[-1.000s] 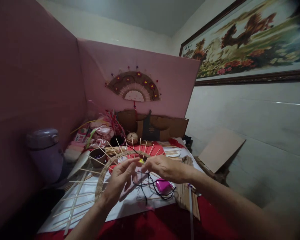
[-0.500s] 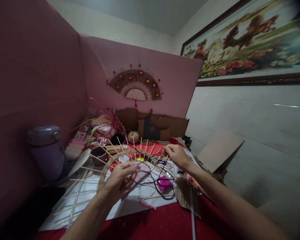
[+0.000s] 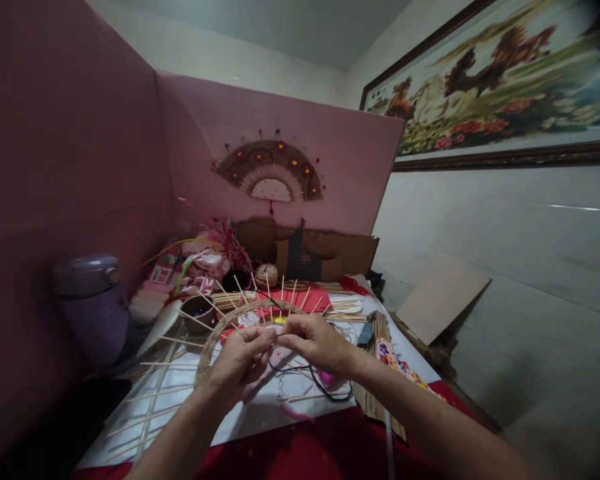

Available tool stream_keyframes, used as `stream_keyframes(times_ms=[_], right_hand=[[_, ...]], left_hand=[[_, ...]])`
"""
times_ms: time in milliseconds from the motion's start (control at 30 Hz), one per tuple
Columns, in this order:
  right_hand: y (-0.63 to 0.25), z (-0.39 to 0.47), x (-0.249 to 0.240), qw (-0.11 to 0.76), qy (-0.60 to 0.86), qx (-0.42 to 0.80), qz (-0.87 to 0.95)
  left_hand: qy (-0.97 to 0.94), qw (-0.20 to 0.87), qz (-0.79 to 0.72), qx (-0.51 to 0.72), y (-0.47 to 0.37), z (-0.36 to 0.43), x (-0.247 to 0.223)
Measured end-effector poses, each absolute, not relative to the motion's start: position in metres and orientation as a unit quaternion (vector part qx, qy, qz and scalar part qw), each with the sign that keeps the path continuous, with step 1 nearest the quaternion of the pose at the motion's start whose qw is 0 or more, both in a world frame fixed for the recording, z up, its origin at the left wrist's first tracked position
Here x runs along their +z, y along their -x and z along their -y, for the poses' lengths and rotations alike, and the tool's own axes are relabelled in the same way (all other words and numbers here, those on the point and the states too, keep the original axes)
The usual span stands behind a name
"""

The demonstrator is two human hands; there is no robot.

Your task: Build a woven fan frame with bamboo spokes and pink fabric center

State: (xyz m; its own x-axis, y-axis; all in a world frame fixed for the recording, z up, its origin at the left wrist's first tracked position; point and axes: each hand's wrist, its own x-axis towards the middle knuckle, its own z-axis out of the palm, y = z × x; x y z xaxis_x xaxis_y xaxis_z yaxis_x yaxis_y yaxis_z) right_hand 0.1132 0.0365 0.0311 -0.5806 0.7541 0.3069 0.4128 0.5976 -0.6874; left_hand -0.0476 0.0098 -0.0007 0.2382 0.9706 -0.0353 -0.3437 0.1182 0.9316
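My left hand (image 3: 241,355) and my right hand (image 3: 319,341) meet fingertip to fingertip over the paper, both pinching a thin black cord (image 3: 339,398). The cord's loose loops hang below my right hand, and a strand runs up across the work behind. Under and behind the hands lies a half-round fan frame (image 3: 211,343), a band of woven brown twine with wooden sticks fanning outward. Its pale, pink-dotted centre piece is partly hidden by my hands. A bright pink packet (image 3: 326,379) shows just under my right hand.
White paper (image 3: 230,427) covers part of the red cloth (image 3: 280,460). A cup of beads (image 3: 199,315), twine ball (image 3: 267,274) and purple flask (image 3: 93,310) stand left and back. Torn cardboard (image 3: 375,393) lies right. A finished fan (image 3: 270,170) hangs on the pink panel.
My right hand has come left and down from the fan's far right side to meet my left hand. The cord stretched between them has drawn together; my left hand has barely moved.
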Motion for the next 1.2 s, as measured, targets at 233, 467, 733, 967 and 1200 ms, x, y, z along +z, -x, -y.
stream_keyframes(times_ms=[233,467,733,967,1200], right_hand=[[-0.129,-0.045,0.023,0.373,0.367,0.288,0.802],[-0.13,-0.04,0.022,0.416,0.38,0.224,0.795],[-0.12,-0.029,0.017,0.418,0.404,0.224,0.782],[-0.113,-0.023,0.013,0.416,0.389,0.281,0.772],[-0.111,-0.026,0.006,0.424,0.372,0.351,0.748]], left_hand=[[-0.426,0.685,-0.337,0.486,0.049,-0.01,-0.003],[-0.418,0.694,-0.321,0.49,0.048,-0.01,-0.003],[-0.43,0.657,-0.348,0.512,0.044,-0.008,-0.001],[-0.493,0.58,-0.396,0.514,0.039,-0.008,-0.006],[-0.548,0.454,-0.45,0.539,0.034,-0.009,-0.013]])
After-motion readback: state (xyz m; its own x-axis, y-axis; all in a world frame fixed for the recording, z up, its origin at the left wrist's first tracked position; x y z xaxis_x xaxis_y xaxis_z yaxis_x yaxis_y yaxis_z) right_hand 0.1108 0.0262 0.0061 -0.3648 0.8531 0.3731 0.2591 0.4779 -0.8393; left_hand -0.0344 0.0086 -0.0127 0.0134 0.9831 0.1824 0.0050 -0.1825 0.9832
